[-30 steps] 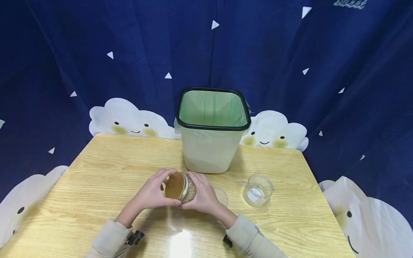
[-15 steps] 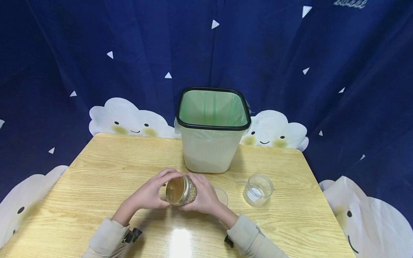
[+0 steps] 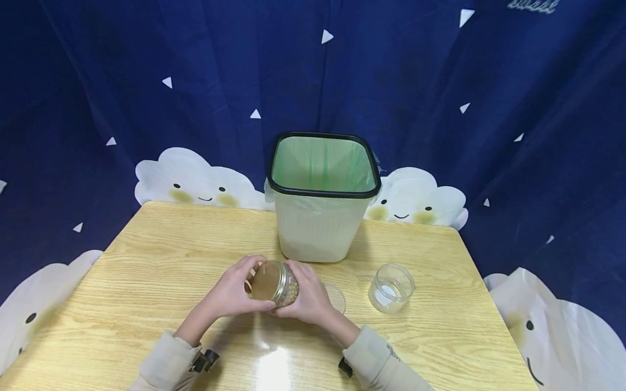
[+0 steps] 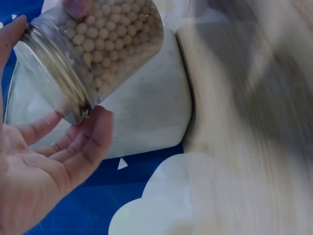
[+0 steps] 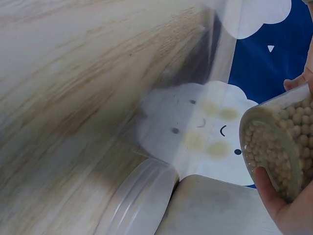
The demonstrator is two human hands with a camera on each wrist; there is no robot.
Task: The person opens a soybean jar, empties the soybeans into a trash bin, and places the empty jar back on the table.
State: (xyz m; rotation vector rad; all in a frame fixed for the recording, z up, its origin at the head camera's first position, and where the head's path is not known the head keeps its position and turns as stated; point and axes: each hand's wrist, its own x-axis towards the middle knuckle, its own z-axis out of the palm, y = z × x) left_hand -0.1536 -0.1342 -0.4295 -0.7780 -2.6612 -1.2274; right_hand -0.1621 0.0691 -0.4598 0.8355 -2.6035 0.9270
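A clear jar (image 3: 290, 289) of round beige balls is held tilted above the table, its gold-rimmed lid (image 3: 264, 281) turned toward my left hand (image 3: 233, 293). That hand grips the lid's edge, thumb below and fingers above in the head view. Its fingertips meet the gold rim (image 4: 58, 73) in the left wrist view. My right hand (image 3: 309, 296) wraps round the jar's body from the other side. The right wrist view shows the jar's base (image 5: 269, 152) with a thumb against it; much of that hand is out of frame there.
Behind the hands stands a white bin (image 3: 318, 231) with a black rim and a green-tinted liner. A clear round container (image 3: 391, 288) stands to the right on the wooden table (image 3: 195, 233). Partly hidden by the right hand lies a clear disc (image 3: 336, 297).
Half a second ago my left fingers were spread looser and set back from the lid; they are now back round its edge. The right hand and jar have barely moved.
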